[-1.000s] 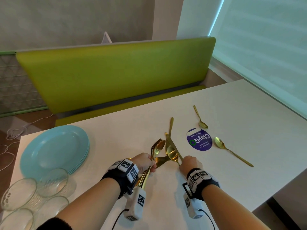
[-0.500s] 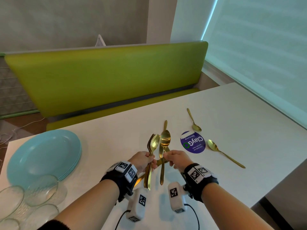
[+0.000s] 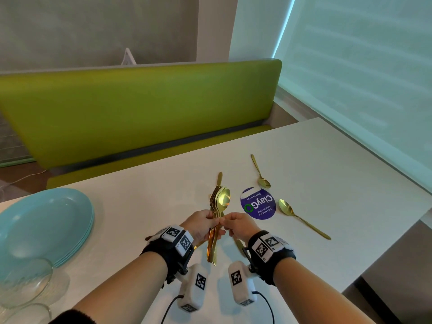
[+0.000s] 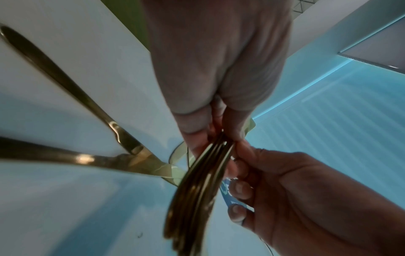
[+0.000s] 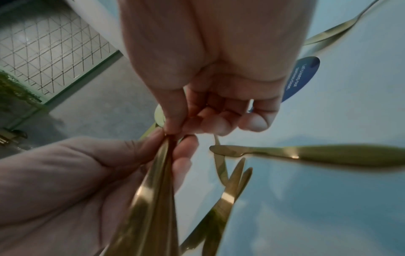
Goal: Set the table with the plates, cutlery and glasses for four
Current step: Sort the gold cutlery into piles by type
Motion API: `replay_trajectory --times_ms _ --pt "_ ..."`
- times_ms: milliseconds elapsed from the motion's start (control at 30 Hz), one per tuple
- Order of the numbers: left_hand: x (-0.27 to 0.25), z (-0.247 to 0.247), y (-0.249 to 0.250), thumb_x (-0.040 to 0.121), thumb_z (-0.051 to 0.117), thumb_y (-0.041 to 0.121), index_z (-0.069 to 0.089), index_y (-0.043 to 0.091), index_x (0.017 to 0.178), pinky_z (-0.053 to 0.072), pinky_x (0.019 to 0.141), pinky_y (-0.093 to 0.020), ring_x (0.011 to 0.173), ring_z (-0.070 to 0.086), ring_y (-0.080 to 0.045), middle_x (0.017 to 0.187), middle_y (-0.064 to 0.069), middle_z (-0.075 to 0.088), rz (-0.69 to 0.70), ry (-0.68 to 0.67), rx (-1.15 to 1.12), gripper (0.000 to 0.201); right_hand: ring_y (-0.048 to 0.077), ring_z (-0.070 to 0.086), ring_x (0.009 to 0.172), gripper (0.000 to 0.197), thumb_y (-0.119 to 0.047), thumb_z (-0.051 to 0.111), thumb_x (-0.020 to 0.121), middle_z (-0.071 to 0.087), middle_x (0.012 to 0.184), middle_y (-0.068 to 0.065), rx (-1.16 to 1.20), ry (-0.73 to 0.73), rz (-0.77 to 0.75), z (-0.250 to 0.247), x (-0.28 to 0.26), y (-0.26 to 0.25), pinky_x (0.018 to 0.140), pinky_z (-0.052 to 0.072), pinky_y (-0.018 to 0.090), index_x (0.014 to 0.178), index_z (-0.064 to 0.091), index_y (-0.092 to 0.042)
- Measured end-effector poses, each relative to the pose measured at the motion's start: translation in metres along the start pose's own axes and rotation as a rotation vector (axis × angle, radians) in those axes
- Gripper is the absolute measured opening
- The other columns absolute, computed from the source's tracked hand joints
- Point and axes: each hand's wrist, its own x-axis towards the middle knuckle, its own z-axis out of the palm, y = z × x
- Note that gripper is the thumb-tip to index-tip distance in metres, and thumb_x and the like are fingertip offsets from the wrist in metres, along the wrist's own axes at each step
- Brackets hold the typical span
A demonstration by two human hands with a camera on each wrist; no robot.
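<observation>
My left hand (image 3: 215, 222) grips a bundle of gold spoons and forks (image 3: 221, 199) by the necks, bowls up and handles hanging down, just above the white table (image 3: 145, 206). My right hand (image 3: 226, 225) pinches the same bundle (image 5: 153, 187) with thumb and forefinger, right beside the left hand (image 5: 65, 173). In the left wrist view the bundle (image 4: 197, 187) sits between my left hand (image 4: 210, 138) and my right hand (image 4: 285, 190). Gold knives (image 3: 219, 178) lie on the table under the hands. A small spoon (image 3: 260, 171) and a larger spoon (image 3: 301, 220) lie to the right.
A stack of light blue plates (image 3: 44, 223) lies at the table's left, with clear glass bowls or glasses (image 3: 25, 281) in front of it. A round purple sticker (image 3: 258, 203) is on the table. A green bench (image 3: 140, 108) runs behind; the table's right edge is near.
My right hand lifted a spoon from the table and brought it left onto the bundle in my left hand. The two hands now meet at the bundle.
</observation>
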Motion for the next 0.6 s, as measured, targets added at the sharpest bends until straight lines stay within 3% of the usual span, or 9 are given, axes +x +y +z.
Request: replay_trajectory --times_ms 200,333,433,500,600 --pt "0.016 0.012 -0.001 0.089 0.054 -0.005 0.054 0.011 0.092 0.055 0.069 -0.030 0.073 0.063 -0.019 0.086 -0.012 0.064 -0.001 0.000 0.022 0.016 0.004 0.053 0.065 0.024 -0.016 0.061 0.089 0.061 0.068 -0.010 -0.135 0.059 -0.037 -0.016 0.013 0.009 0.064 0.043 0.019 0.066 0.062 -0.025" --pt "0.024 0.018 0.004 0.087 0.057 -0.007 0.054 0.008 0.098 0.054 0.054 -0.022 0.070 0.064 -0.017 0.082 -0.009 0.065 -0.006 0.015 0.030 0.019 0.002 0.053 0.067 0.016 -0.025 0.062 0.089 0.062 0.072 -0.011 -0.200 0.060 -0.061 -0.028 0.020 0.011 0.064 0.043 0.016 0.073 0.065 -0.025" --pt "0.030 0.022 0.006 0.085 0.060 -0.005 0.055 0.006 0.104 0.048 0.045 -0.017 0.070 0.064 -0.016 0.083 -0.008 0.066 -0.013 0.027 0.055 0.022 0.002 0.052 0.069 0.015 -0.032 0.061 0.089 0.059 0.073 -0.012 -0.323 0.083 -0.056 -0.042 0.024 0.010 0.061 0.041 0.014 0.090 0.070 -0.019" --pt "0.034 0.023 0.007 0.085 0.061 -0.004 0.055 0.005 0.105 0.048 0.047 -0.017 0.070 0.064 -0.016 0.082 -0.008 0.065 -0.018 0.042 0.061 0.022 0.008 0.056 0.077 0.024 -0.034 0.060 0.089 0.062 0.081 -0.007 -0.411 0.147 -0.020 -0.057 0.029 0.012 0.064 0.042 0.016 0.098 0.070 -0.014" --pt "0.039 0.023 0.006 0.085 0.062 -0.004 0.057 0.006 0.100 0.049 0.052 -0.019 0.068 0.063 -0.016 0.082 -0.009 0.064 -0.023 0.061 0.065 0.019 0.022 0.063 0.095 0.027 -0.027 0.057 0.090 0.069 0.099 0.009 -0.524 0.288 0.075 -0.086 0.037 0.018 0.082 0.051 0.030 0.103 0.069 -0.006"
